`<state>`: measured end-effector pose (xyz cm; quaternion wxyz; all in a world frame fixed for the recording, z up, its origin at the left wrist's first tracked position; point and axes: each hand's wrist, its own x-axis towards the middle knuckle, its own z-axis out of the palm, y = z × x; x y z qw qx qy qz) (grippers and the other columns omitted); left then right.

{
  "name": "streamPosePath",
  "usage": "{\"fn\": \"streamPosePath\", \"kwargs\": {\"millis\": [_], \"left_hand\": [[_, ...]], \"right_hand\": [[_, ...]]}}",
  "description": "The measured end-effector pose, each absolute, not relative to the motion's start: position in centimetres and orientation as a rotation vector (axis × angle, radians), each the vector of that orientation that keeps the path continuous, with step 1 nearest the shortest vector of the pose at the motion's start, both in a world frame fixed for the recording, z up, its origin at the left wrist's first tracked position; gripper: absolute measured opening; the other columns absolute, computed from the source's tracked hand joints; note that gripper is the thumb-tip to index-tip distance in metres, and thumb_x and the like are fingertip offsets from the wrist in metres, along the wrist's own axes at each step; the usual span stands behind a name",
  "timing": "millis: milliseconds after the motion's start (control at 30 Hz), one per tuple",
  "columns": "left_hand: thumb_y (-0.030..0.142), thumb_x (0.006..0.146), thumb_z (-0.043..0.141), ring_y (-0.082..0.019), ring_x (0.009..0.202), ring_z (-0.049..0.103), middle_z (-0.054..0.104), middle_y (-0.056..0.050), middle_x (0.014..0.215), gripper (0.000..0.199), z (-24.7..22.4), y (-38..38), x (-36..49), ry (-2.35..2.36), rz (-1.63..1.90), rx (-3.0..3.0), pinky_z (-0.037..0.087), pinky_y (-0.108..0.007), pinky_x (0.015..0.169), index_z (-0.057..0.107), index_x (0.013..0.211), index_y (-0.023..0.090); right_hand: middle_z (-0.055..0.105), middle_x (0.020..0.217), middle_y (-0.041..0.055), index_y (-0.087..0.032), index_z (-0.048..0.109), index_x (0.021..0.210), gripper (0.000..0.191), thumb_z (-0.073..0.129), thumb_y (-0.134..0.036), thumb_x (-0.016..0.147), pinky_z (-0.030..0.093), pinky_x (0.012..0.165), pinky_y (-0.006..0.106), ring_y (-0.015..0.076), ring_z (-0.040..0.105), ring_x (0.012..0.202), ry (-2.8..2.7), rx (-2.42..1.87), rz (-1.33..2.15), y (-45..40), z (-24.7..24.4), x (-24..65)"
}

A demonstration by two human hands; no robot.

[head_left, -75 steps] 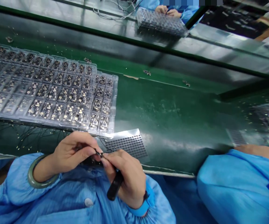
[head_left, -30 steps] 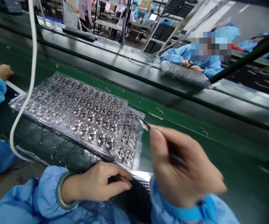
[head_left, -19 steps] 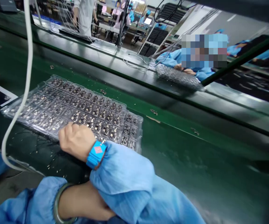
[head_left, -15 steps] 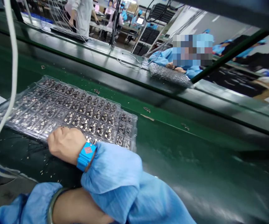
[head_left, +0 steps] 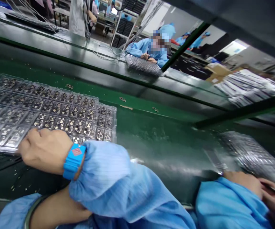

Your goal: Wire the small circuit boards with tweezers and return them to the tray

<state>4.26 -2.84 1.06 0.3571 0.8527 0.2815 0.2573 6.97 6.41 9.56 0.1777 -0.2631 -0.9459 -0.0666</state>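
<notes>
My right hand (head_left: 45, 149), with a blue wrist strap (head_left: 74, 160), is closed at the near edge of a clear plastic tray (head_left: 115, 127) filled with rows of small circuit boards (head_left: 74, 111). Its fingers point down and away, hiding what they hold. Beside the fingertips a thin dark strip (head_left: 8, 164) shows, blurred; I cannot tell whether it is held. My left hand (head_left: 80, 206) lies under my right forearm; only its back and wrist show, below a green bangle (head_left: 33, 208). Its fingers are hidden behind the blue sleeve (head_left: 104, 171).
At right, a co-worker's hands (head_left: 244, 184) hold a dark thin tool near another clear tray (head_left: 257, 156). Across the dark green bench (head_left: 147, 136), a person in blue works over a tray (head_left: 143, 65). Small metal pieces (head_left: 122, 99) and light scraps lie scattered. A green post (head_left: 185, 47) crosses the view.
The view has swung right, so the tray and my hands appear further left. The co-worker's hands and tray at right have come into view. My right hand stays at the tray's near edge.
</notes>
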Motion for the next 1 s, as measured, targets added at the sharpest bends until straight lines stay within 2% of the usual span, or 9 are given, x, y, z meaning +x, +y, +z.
{"fn": "streamPosePath", "kwargs": {"millis": [133,233,433,500,567,633,733,800,1000], "left_hand": [[0.022,0.092,0.045,-0.019,0.099,0.065,0.071,-0.001,0.109,0.024,1.2,-2.9,4.6,0.634,0.555,2.120,0.053,-0.028,0.087,0.064,0.106,0.025],[0.023,0.095,0.046,-0.018,0.090,0.067,0.072,-0.001,0.099,0.020,1.6,-2.7,4.9,0.641,0.541,2.079,0.052,-0.029,0.083,0.064,0.104,0.023],[0.020,0.097,0.044,-0.017,0.081,0.067,0.072,-0.002,0.089,0.018,2.1,-2.3,5.1,0.547,0.617,2.130,0.051,-0.030,0.076,0.061,0.100,0.018],[0.021,0.096,0.045,-0.017,0.078,0.067,0.072,-0.002,0.086,0.016,2.2,-2.0,5.1,0.514,0.647,2.163,0.050,-0.029,0.073,0.061,0.099,0.017],[0.022,0.096,0.047,-0.016,0.076,0.067,0.072,-0.002,0.085,0.015,2.2,-1.8,5.1,0.485,0.660,2.193,0.050,-0.028,0.071,0.060,0.098,0.016],[0.021,0.096,0.048,-0.016,0.076,0.068,0.072,-0.002,0.085,0.013,2.2,-1.6,5.1,0.475,0.658,2.221,0.049,-0.027,0.070,0.060,0.098,0.016],[0.022,0.096,0.049,-0.015,0.074,0.067,0.072,-0.002,0.083,0.011,2.1,-1.6,5.2,0.491,0.624,2.272,0.049,-0.027,0.068,0.059,0.097,0.016],[0.023,0.096,0.050,-0.016,0.073,0.067,0.070,-0.002,0.082,0.012,2.1,-1.6,5.2,0.508,0.574,2.310,0.049,-0.027,0.066,0.059,0.097,0.016],[0.025,0.095,0.048,-0.018,0.075,0.065,0.065,-0.005,0.094,0.015,1.9,-1.7,5.2,0.642,0.392,2.454,0.050,-0.029,0.061,0.061,0.097,0.018]], "right_hand": [[0.069,0.076,0.0014,-0.017,0.064,0.080,0.016,0.051,-0.019,0.090,0.050,0.048,0.027,0.0166,0.065,0.067,-2.547,-0.908,-0.184,4.6,12.1,13.4],[0.072,0.091,0.0042,-0.017,0.066,0.091,0.017,0.053,-0.027,0.092,0.053,0.069,0.025,0.0155,0.067,0.082,-2.318,-1.168,-0.064,3.0,12.6,19.8],[0.065,0.110,0.0072,-0.021,0.066,0.096,0.020,0.048,-0.029,0.094,0.050,0.082,0.033,0.0193,0.061,0.101,-1.707,-1.476,0.439,-0.5,7.6,29.8],[0.061,0.112,0.0076,-0.022,0.066,0.093,0.033,0.038,-0.040,0.097,0.051,0.077,0.033,0.0186,0.061,0.095,-1.461,-1.407,0.588,-2.1,5.2,30.8],[0.060,0.101,0.0064,-0.022,0.064,0.088,0.043,0.031,-0.049,0.097,0.052,0.064,0.030,0.0147,0.061,0.075,-1.213,-1.352,0.665,-3.8,3.2,30.7],[0.060,0.088,0.0033,-0.022,0.061,0.084,0.039,0.039,-0.052,0.094,0.052,0.054,0.027,0.0113,0.059,0.060,-1.018,-1.367,0.737,-5.4,1.9,29.7],[0.066,0.085,0.0014,-0.022,0.059,0.089,0.022,0.064,-0.042,0.084,0.057,0.065,0.028,0.0134,0.067,0.066,-0.883,-1.468,0.932,-7.0,1.4,28.0],[0.069,0.087,0.0010,-0.022,0.059,0.092,0.022,0.072,-0.035,0.078,0.058,0.072,0.029,0.0149,0.071,0.072,-0.839,-1.500,1.034,-7.9,1.7,27.0],[0.068,0.072,0.0004,-0.020,0.059,0.082,0.019,0.070,-0.035,0.079,0.056,0.056,0.023,0.0138,0.068,0.059,-0.990,-1.570,1.133,-9.2,1.9,25.1]]}}
